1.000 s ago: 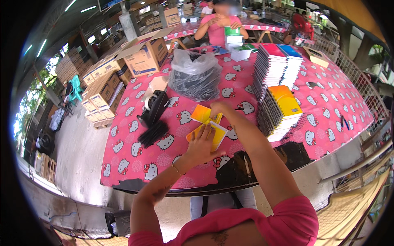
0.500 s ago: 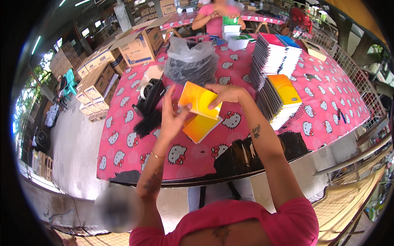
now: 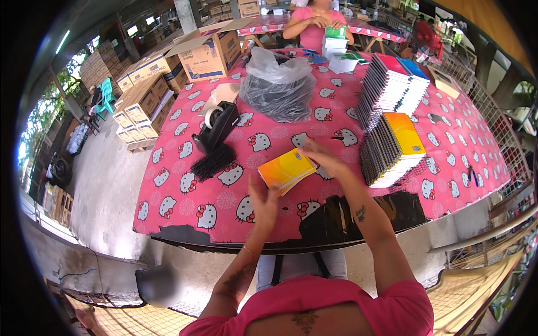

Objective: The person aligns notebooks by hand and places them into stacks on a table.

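Observation:
Two small yellow-orange notebooks (image 3: 287, 169) lie one on top of the other on the pink table, almost lined up. At their left, near end is my left hand (image 3: 262, 203), its fingers apart and thumb close to the lower corner. My right hand (image 3: 326, 159) is at their right end, fingers stretched out along the edge and a little blurred. Neither hand grips the notebooks. To the right stands a stack of yellow spiral notebooks (image 3: 404, 134) with black coils. A bundle of loose black coils (image 3: 213, 162) lies to the left.
Beside the coils stands a black tape dispenser (image 3: 223, 123). Farther back are a clear plastic bag (image 3: 277, 89) of dark contents, red-covered spiral notebooks (image 3: 386, 75) and an open carton (image 3: 207, 56). Across the table a co-worker (image 3: 314, 28) handles green notebooks (image 3: 335, 35).
The upper notebook, held tilted in my hands before, now lies over the lower one. Both hands have let go and moved apart; my left hand came nearer to me.

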Motion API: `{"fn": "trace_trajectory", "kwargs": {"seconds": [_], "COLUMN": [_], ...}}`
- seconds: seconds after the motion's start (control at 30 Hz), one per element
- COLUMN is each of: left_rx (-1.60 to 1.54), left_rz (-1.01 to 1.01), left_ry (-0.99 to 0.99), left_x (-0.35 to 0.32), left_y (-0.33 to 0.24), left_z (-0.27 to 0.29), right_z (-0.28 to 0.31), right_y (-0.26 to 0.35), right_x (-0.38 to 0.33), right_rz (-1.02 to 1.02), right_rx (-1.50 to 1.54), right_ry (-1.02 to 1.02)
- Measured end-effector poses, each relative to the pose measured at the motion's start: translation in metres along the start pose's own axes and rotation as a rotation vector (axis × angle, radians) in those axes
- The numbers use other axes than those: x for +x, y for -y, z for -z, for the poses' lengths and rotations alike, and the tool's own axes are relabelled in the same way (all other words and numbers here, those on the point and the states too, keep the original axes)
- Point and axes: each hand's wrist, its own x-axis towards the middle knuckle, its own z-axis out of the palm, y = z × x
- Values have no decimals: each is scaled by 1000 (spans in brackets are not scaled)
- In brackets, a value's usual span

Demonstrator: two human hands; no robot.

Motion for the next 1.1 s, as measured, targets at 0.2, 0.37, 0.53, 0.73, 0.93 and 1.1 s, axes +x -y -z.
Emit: {"fn": "trace_trajectory", "kwargs": {"seconds": [0.2,0.37,0.53,0.73,0.93,1.1], "left_rx": [-270,-464,-408,617,648,617], "left_rz": [283,496,435,-674,-880,-889], "left_ry": [91,162,385,353,505,108], "left_x": [41,85,107,100,88,95], "left_y": [17,3,16,-22,-16,-62], "left_z": [-24,-31,-19,-4,19,24], "right_z": [-16,-20,-57,-23,-34,-66], "right_y": [-13,-17,-37,-23,-39,-60], "right_x": [9,12,-4,-9,-59,-100], "right_rz": [-8,-26,54,91,448,545], "right_rx": [82,113,219,297,11,-794], "right_ry": [13,-228,-536,-595,-665,-289]}}
